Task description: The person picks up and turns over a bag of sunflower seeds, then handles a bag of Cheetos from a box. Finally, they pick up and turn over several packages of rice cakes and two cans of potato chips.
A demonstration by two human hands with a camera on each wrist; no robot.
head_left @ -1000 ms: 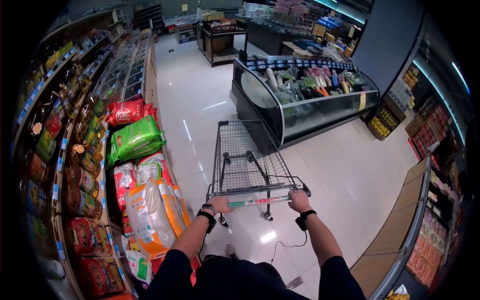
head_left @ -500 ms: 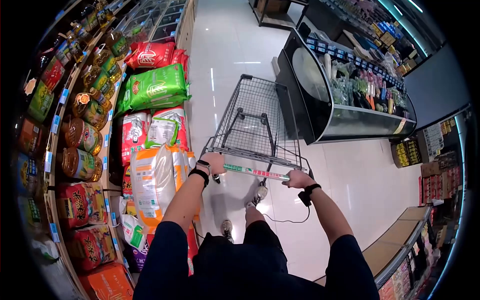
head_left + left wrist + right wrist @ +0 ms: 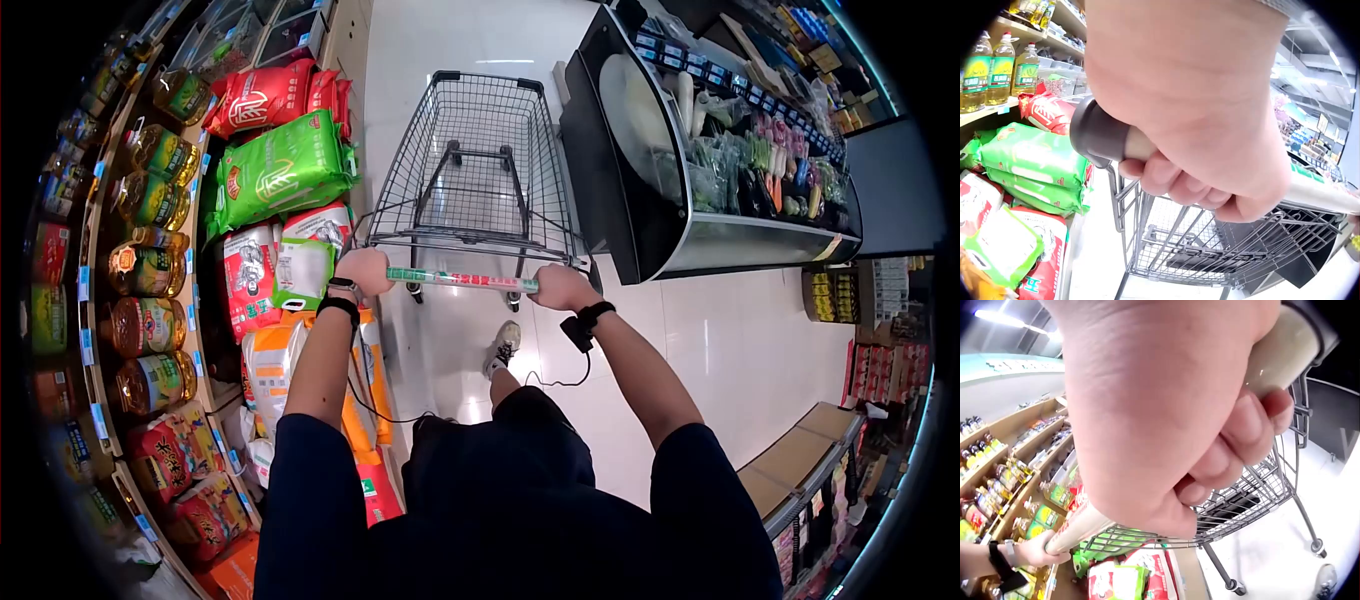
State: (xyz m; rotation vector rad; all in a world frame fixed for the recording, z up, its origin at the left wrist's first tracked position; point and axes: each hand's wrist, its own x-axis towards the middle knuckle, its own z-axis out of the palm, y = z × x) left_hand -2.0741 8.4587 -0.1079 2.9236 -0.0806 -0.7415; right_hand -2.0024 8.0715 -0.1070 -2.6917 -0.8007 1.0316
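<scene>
A grey wire shopping cart [image 3: 470, 160] stands in front of me, and no goods show in its basket. My left hand [image 3: 364, 272] grips the left end of its handlebar [image 3: 455, 279], a pale tube with green and red lettering. Toward the bar's other end, my right hand [image 3: 566, 289] holds on in the same way. In the left wrist view the fingers [image 3: 1188, 187] curl under the bar beside its dark end cap [image 3: 1094, 131]. The right wrist view shows curled fingers [image 3: 1235, 447] wrapped round the tube as well.
Stacked rice bags [image 3: 280, 170] line the left side, below shelves of oil bottles [image 3: 160, 205]. At right, close to the cart, stands a black vegetable cooler [image 3: 640, 180]. A low shelf unit [image 3: 800, 455] is at lower right. Pale tiled floor [image 3: 690, 340] runs between.
The cart has swung to point straighter up the aisle, and the rice bags and cooler now sit nearer its sides. Both hands keep hold of the handlebar.
</scene>
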